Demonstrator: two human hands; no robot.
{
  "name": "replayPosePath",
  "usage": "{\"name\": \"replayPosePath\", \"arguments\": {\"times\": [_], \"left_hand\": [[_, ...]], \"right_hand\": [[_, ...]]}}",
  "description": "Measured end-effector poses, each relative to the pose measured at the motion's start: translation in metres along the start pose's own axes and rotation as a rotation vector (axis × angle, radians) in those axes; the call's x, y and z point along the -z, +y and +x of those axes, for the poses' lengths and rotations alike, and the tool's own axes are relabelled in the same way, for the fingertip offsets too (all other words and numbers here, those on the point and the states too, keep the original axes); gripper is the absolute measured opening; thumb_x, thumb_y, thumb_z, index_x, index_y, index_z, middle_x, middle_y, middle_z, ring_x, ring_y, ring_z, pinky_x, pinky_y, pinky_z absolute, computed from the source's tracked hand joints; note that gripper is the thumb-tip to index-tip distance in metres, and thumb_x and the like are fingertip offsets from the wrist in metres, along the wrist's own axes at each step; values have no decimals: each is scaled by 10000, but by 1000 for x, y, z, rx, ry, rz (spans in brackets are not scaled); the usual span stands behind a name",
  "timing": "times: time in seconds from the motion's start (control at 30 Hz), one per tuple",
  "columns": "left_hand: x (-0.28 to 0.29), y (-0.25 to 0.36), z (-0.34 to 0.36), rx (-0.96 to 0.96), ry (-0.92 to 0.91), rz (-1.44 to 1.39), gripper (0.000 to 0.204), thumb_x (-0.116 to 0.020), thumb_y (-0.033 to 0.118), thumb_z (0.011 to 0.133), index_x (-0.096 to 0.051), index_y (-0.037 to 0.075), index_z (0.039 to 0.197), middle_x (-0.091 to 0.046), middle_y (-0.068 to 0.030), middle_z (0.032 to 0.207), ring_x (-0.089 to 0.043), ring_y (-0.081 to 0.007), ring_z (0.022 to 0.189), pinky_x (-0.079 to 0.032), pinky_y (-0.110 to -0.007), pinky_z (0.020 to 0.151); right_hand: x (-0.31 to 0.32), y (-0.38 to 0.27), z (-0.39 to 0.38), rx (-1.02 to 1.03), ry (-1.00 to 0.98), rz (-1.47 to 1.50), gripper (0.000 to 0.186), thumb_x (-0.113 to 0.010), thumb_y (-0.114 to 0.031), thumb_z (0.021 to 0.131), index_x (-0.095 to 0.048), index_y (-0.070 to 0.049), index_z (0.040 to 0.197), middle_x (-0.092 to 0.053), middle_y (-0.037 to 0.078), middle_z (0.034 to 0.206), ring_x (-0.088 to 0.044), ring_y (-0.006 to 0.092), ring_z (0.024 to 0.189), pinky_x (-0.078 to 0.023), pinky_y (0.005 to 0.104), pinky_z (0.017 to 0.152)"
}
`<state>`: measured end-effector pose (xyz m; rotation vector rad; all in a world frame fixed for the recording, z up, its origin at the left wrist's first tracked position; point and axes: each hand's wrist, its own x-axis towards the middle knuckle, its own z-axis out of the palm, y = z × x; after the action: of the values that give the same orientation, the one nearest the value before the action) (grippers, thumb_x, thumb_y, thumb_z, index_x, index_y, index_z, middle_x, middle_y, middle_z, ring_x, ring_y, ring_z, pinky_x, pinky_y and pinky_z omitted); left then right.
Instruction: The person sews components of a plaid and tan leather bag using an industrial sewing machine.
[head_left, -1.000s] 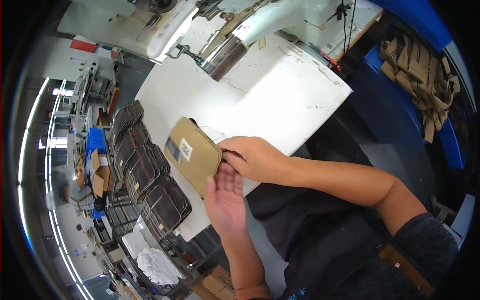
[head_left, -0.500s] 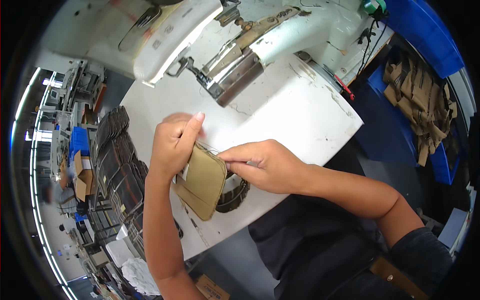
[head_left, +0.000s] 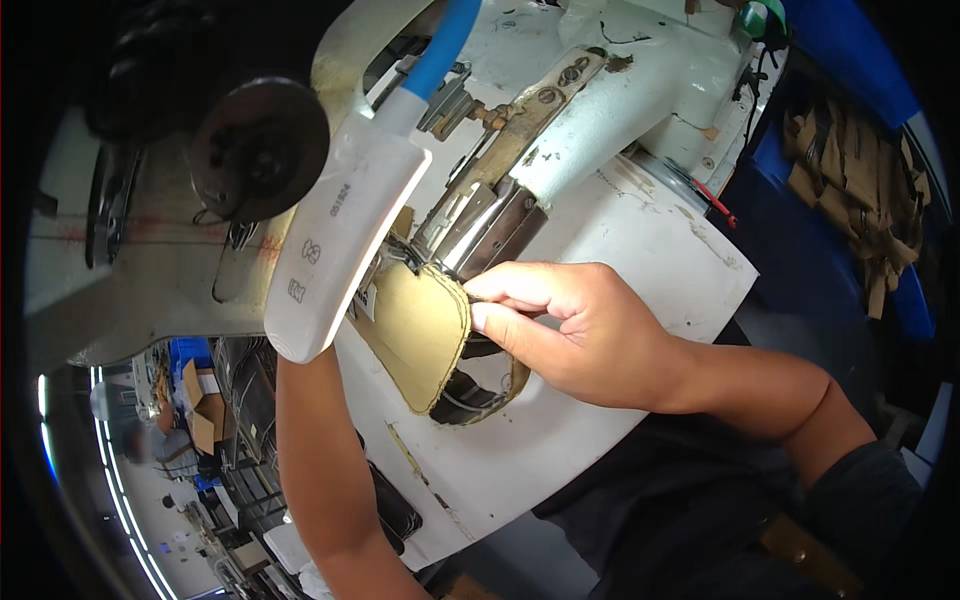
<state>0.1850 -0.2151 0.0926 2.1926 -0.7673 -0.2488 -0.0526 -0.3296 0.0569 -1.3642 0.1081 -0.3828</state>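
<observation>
A rounded, stitched fabric piece [head_left: 425, 335] with a tan inner face and a dark curved band on its far side sits at the cylinder arm [head_left: 500, 235] of a sewing machine. Its upper edge lies by the machine's needle area, partly hidden by a white lamp [head_left: 350, 230]. My right hand [head_left: 590, 325] pinches the piece's right edge between thumb and fingers. My left forearm [head_left: 325, 460] reaches up behind the lamp, which hides the left hand.
Under the machine is a white table [head_left: 560, 430]. At the right, a blue bin [head_left: 770, 215] holds brown strips [head_left: 850, 185]. Dark stacked pieces [head_left: 250, 400] and an open cardboard box [head_left: 205, 405] are at the left. A red-handled tool [head_left: 715, 200] lies by the machine base.
The fabric piece has moved up to the machine's cylinder arm. My left hand has gone out of sight behind the lamp. The machine head now fills more of the upper left.
</observation>
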Motion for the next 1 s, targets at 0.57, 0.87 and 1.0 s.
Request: {"name": "replayPosePath", "arguments": {"times": [0.57,0.87,1.0], "left_hand": [[-5,14,-33,-298,168,328,248,-615,221,1037,-674,-18,1072,-654,-37,884,-582,-80,818,-450,-226,752],[-31,35,-160,-673,439,647,246,-680,-70,918,-699,-30,1161,-655,-149,1067,-646,-276,911,-523,-385,793],[-33,48,-142,-731,538,792,174,-651,-57,948,-694,-26,1113,-679,-136,1023,-650,-289,907,-520,-395,803]], "right_hand": [[1,-10,3,-122,-33,59,124,-584,-46,929,-631,33,1012,-592,19,743,-501,59,676,-420,272,622],[22,19,-41,97,25,-90,382,-539,-33,883,-662,38,1238,-700,187,1159,-678,290,998,-542,332,872],[44,12,-55,-208,-168,-19,327,-560,-20,919,-674,38,1219,-700,137,1112,-657,191,988,-520,306,892]]}}
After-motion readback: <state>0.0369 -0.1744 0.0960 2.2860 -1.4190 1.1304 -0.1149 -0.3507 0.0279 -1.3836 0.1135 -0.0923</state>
